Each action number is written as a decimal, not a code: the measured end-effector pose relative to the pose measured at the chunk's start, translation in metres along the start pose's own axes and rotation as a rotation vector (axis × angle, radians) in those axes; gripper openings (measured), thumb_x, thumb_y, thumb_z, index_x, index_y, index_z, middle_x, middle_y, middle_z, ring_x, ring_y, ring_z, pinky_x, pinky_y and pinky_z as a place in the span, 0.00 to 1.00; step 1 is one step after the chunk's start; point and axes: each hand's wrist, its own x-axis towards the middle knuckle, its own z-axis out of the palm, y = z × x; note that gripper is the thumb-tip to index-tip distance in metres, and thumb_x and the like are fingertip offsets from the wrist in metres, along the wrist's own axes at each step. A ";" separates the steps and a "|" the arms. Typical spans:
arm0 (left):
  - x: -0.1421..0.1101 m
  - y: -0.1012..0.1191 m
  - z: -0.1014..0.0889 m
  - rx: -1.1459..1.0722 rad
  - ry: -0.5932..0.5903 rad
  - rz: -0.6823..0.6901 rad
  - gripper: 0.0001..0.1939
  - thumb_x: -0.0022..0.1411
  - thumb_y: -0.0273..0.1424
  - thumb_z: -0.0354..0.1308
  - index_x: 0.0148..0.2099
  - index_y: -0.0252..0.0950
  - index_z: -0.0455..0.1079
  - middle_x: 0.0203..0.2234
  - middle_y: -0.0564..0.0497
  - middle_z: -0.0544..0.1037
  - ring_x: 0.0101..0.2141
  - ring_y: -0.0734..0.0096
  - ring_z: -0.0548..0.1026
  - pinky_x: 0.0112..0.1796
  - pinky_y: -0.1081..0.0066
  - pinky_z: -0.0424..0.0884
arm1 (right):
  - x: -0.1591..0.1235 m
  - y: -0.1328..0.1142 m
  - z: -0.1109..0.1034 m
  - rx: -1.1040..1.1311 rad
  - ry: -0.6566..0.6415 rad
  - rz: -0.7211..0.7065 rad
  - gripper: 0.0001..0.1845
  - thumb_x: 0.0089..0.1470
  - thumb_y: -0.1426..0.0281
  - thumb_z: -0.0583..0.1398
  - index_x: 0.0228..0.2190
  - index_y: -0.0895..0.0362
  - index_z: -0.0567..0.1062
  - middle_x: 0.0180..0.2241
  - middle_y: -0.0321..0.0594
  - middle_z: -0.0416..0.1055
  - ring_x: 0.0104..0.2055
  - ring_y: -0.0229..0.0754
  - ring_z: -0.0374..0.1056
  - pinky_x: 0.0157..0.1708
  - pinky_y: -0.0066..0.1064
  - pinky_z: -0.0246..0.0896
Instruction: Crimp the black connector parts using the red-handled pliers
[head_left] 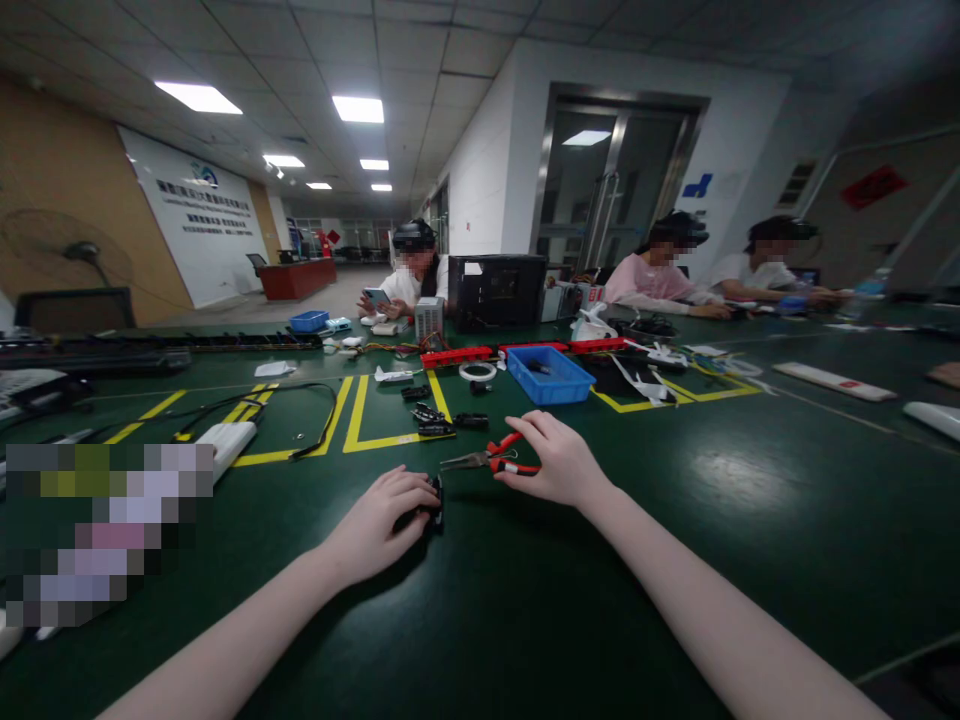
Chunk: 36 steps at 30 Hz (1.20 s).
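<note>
My right hand is wrapped round the red handles of a pair of needle-nose pliers, whose thin jaws point left across the green table. Close by on the left, my left hand grips a small black part low at the tabletop; the fingers hide much of it. The plier tips lie just above and right of that part, apart from it. Beyond the hands, several small black pieces lie in a loose group inside a yellow-taped area.
A blue bin with dark items inside stands beyond my right hand. Behind it run red strips and a black computer case. A white ring-shaped coil and a black cable lie about. Several people sit across the table.
</note>
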 end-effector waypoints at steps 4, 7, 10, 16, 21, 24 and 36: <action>-0.001 0.001 -0.002 0.033 -0.031 0.012 0.19 0.61 0.24 0.54 0.53 0.44 0.70 0.53 0.51 0.74 0.56 0.62 0.68 0.63 0.50 0.51 | -0.001 -0.010 0.011 -0.016 0.039 0.009 0.33 0.51 0.50 0.62 0.50 0.60 0.70 0.43 0.52 0.69 0.44 0.52 0.67 0.42 0.43 0.65; -0.001 0.001 -0.001 0.056 -0.030 0.020 0.19 0.62 0.27 0.55 0.55 0.44 0.69 0.53 0.50 0.74 0.56 0.61 0.68 0.61 0.51 0.53 | -0.001 -0.016 0.019 -0.022 0.018 0.001 0.28 0.49 0.49 0.62 0.41 0.59 0.73 0.40 0.50 0.70 0.40 0.50 0.67 0.38 0.41 0.63; -0.002 0.002 0.001 0.080 0.000 0.008 0.16 0.66 0.30 0.55 0.55 0.44 0.69 0.53 0.48 0.73 0.54 0.60 0.69 0.57 0.53 0.59 | -0.001 -0.016 0.024 -0.019 0.002 -0.004 0.26 0.48 0.50 0.63 0.38 0.59 0.72 0.38 0.48 0.72 0.37 0.48 0.67 0.37 0.39 0.62; -0.003 0.005 0.000 0.114 0.020 0.032 0.11 0.66 0.32 0.56 0.50 0.43 0.72 0.57 0.47 0.68 0.56 0.57 0.67 0.58 0.50 0.57 | -0.004 -0.010 0.019 0.017 0.052 -0.003 0.27 0.51 0.49 0.61 0.42 0.58 0.72 0.40 0.49 0.73 0.41 0.51 0.69 0.39 0.40 0.62; -0.002 0.001 0.002 0.091 0.032 0.017 0.10 0.68 0.33 0.54 0.50 0.42 0.71 0.54 0.49 0.71 0.57 0.62 0.67 0.62 0.49 0.53 | -0.005 -0.005 0.015 0.069 0.079 -0.004 0.26 0.52 0.51 0.61 0.45 0.57 0.71 0.40 0.49 0.74 0.42 0.52 0.70 0.40 0.42 0.64; -0.001 -0.003 0.004 0.110 0.078 -0.031 0.09 0.68 0.33 0.54 0.49 0.42 0.71 0.52 0.50 0.73 0.54 0.63 0.70 0.61 0.49 0.54 | -0.005 -0.005 0.015 0.102 0.047 -0.049 0.27 0.50 0.50 0.62 0.44 0.56 0.72 0.40 0.48 0.74 0.41 0.50 0.71 0.41 0.41 0.65; 0.001 -0.007 0.002 0.129 0.092 -0.170 0.11 0.66 0.41 0.57 0.45 0.42 0.74 0.43 0.50 0.75 0.44 0.60 0.70 0.46 0.60 0.65 | -0.005 -0.006 0.022 0.097 -0.027 -0.093 0.28 0.50 0.49 0.62 0.42 0.59 0.73 0.38 0.49 0.75 0.39 0.49 0.71 0.40 0.41 0.64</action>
